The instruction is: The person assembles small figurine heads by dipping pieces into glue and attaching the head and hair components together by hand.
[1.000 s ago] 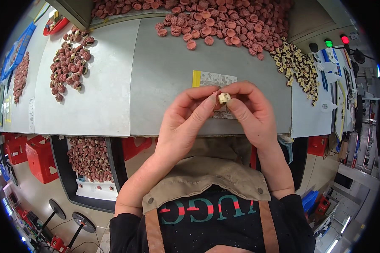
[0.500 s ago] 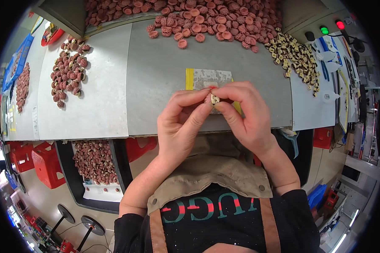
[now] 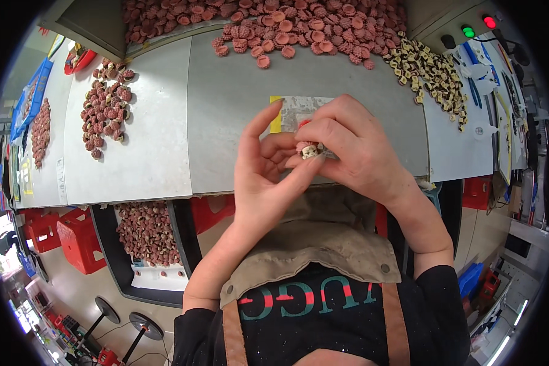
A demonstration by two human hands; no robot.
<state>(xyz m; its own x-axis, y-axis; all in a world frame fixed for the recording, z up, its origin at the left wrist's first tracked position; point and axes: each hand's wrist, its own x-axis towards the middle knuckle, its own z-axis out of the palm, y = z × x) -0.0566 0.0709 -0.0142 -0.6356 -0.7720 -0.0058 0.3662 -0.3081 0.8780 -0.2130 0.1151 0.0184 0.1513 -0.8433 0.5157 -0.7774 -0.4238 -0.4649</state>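
Note:
Above the table's near edge, both hands meet around a small doll head [image 3: 309,150] with a pink knobbly cap and a cream face. My right hand [image 3: 363,149] pinches it from the right, fingers bent over its top. From the left, the thumb of my left hand [image 3: 256,177] presses under the piece, with the curled middle fingers beside it. The left index finger stands raised, away from the piece. A bit of red shows by the right fingertips; I cannot make out what it is. Behind the hands lies a worn pale sheet [image 3: 305,105] with yellow tape [image 3: 276,119].
Loose pink caps [image 3: 305,36] heap at the back, beside cream-and-brown pieces [image 3: 430,73] on the right. Capped pieces [image 3: 107,113] lie to the left, and more fill a black bin [image 3: 146,235] below the table. Red stools [image 3: 79,241] stand under the edge.
My left index finger has lifted off the piece. The right hand has turned and folded over it, and the cream face now points more toward me. The view has shifted slightly.

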